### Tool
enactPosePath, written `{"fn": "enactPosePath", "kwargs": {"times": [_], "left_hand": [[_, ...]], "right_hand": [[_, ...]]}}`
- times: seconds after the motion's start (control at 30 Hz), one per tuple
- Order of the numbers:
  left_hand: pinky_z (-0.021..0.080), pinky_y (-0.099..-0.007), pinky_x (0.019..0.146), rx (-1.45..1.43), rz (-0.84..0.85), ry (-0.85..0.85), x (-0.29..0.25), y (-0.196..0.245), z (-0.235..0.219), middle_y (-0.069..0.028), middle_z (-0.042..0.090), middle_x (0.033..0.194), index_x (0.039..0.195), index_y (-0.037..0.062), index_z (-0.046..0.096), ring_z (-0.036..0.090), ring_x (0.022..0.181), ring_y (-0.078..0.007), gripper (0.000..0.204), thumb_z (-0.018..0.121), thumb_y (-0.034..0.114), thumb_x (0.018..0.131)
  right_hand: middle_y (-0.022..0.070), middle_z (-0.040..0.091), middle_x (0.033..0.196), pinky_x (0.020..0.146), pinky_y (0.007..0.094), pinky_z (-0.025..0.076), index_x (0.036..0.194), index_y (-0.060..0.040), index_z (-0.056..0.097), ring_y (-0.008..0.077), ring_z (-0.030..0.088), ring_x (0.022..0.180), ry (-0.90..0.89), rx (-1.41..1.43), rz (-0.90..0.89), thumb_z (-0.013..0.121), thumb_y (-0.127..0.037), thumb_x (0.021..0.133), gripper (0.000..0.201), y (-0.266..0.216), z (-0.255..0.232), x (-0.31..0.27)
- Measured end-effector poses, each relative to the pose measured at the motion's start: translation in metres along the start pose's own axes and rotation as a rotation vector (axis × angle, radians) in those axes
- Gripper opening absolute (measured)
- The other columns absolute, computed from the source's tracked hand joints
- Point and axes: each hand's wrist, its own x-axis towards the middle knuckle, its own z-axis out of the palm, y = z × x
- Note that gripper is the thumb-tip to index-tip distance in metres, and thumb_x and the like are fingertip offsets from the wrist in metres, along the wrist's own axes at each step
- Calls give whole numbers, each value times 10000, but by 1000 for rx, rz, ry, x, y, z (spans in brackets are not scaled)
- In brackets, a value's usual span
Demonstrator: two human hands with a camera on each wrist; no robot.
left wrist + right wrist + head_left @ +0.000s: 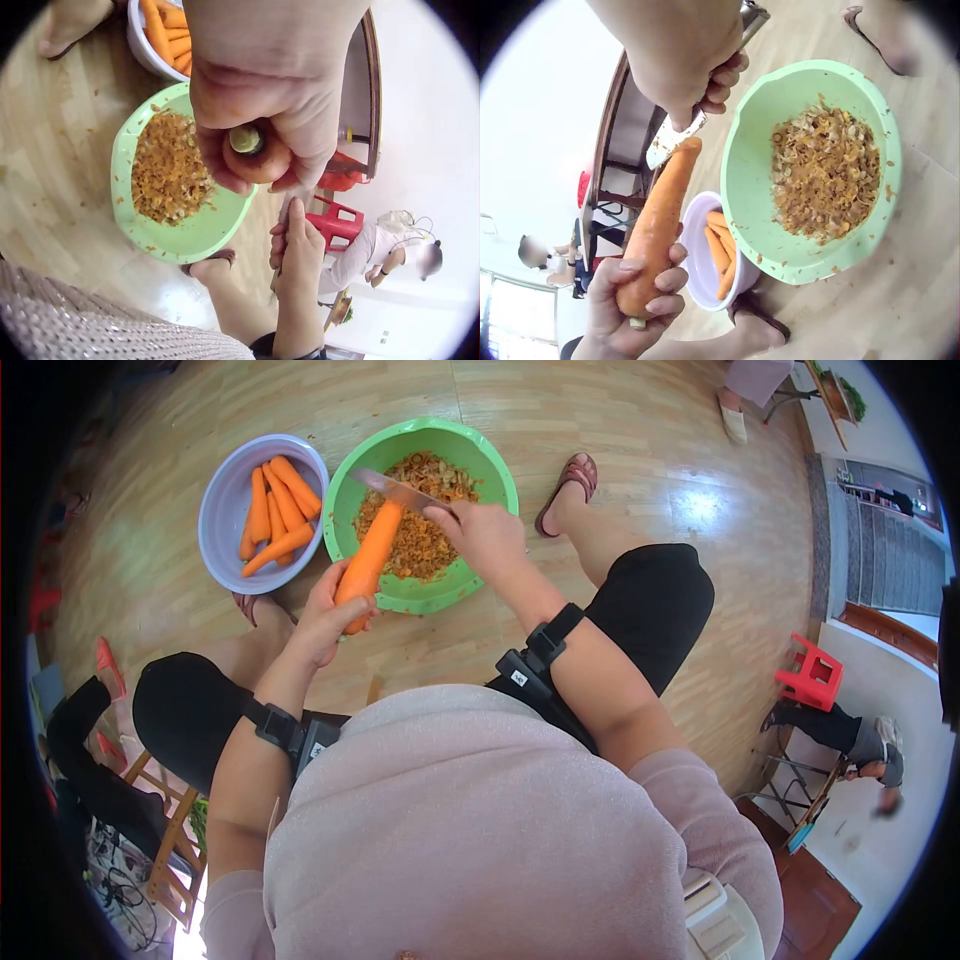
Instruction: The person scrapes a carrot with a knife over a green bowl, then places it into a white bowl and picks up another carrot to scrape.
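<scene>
Left hand [328, 612] wrapped around thick end of a peeled-looking carrot [370, 558], tilted, its far tip over the green basin [415, 603]. Right hand [488, 540] clenched on knife [398, 490] handle, blade at carrot tip, contact unclear. Orange-brown peelings [432, 540] in basin, partly hidden by carrot and knife. Lilac basin [213, 525] with whole carrots [283, 510] just left.

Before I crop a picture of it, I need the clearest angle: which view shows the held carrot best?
The right wrist view: the held carrot shows large there, from stem to narrow end. The head view shows its length too, but smaller; the left wrist view shows mainly its stem end.
</scene>
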Motion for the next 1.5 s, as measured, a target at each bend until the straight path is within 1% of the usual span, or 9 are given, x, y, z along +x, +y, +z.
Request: {"fn": "enactPosePath", "kwargs": {"times": [0.2,0.4,0.5,0.8,0.97,1.07,1.23,1.3,1.5], "left_hand": [[463,-243,597,45,14,32,0,0,1,-88,557,1023,1281,28,392,567,765,-118,593,626,72,738],[461,-233,599,44,24,-17,-3,-1,0,-78,557,1019,1280,37,393,563,771,-110,600,627,81,729],[467,-236,599,30,0,-24,-3,-1,2,-79,557,1019,1283,41,391,566,773,-116,603,623,76,727],[481,-252,597,89,-18,5,0,-4,-1,-73,538,1051,1310,33,378,557,806,-125,635,613,64,721],[477,-247,589,247,71,78,1,-11,-3,-45,514,1047,1298,39,401,534,815,-106,631,597,45,698],[466,-250,574,272,-15,47,2,-11,-8,-71,520,1089,1308,33,386,542,802,-116,646,630,38,710],[476,-250,623,21,-4,-6,3,-7,-8,-70,566,1006,1271,38,418,544,833,-127,562,581,141,743],[475,-251,625,-13,-27,-19,1,-2,-7,-79,574,1003,1263,37,423,546,829,-130,547,574,164,753],[463,-257,603,-163,-81,-34,1,0,-5,-93,580,1000,1240,39,441,542,797,-135,494,550,182,780]], "right_hand": [[132,620,611,528,419,493,722,-98,680,308,629,594,-133,45,-136,499,-514,876,480,-23,-5,-10],[137,628,639,547,419,492,779,-96,694,319,628,613,-14,102,5,503,-525,870,479,15,11,4],[143,639,676,566,421,493,809,-95,691,325,631,643,-73,22,115,484,-527,881,484,20,-1,6],[144,645,697,585,422,500,823,-109,697,325,636,665,-205,125,-15,485,-517,883,463,-10,-7,-2],[147,639,683,593,426,502,814,-108,703,334,633,667,-165,3,60,488,-535,875,482,14,1,3],[144,645,685,593,423,507,788,-111,704,329,638,664,-143,-64,125,496,-509,877,458,28,1,8],[145,646,687,590,423,504,788,-103,702,328,638,665,-118,-53,118,493,-503,880,460,14,-4,7],[146,642,682,585,428,500,785,-103,701,328,637,668,-136,147,71,491,-507,880,465,5,-4,3],[143,625,646,561,430,492,758,-102,693,331,626,627,-232,296,-71,510,-522,865,470,-27,-2,-13]]}}
